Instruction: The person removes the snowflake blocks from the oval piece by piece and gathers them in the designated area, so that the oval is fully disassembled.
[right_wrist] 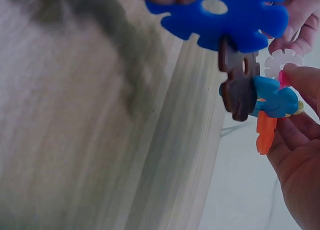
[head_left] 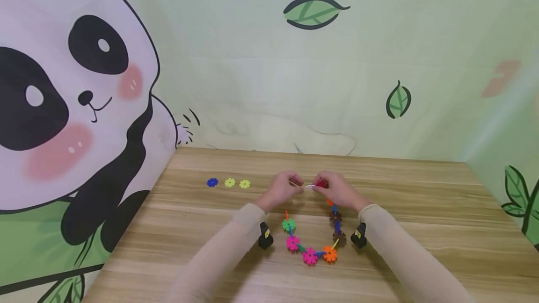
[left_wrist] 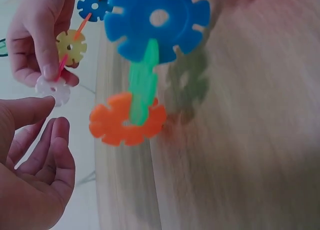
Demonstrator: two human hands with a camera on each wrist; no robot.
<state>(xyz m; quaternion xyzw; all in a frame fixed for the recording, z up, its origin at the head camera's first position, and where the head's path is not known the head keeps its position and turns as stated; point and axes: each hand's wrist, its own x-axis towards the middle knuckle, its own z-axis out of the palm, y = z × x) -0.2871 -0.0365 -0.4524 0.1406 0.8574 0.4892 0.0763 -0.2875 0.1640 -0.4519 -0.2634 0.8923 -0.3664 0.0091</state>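
A chain of slotted plastic snowflake discs [head_left: 310, 256] curves toward the person, several colours joined edge to edge. My right hand [head_left: 338, 191] pinches it by its upper right end, near a pink disc [left_wrist: 62, 66] and a yellow disc [left_wrist: 71, 47]. The white disc [left_wrist: 53, 91] at that end lies between both hands. My left hand [head_left: 285, 186] has its fingers curled and its thumb tip on the white disc's lower edge in the left wrist view. The chain's other end, an orange disc [left_wrist: 125, 120] joined to a green one [left_wrist: 144, 82], hangs below the left hand in the head view.
A blue disc [head_left: 212, 182] and two yellow discs [head_left: 229, 182] lie loose in a row at the back left of the wooden table [head_left: 421, 228]. Behind the table rises a pale green backdrop [head_left: 236, 60] with a printed panda and leaves.
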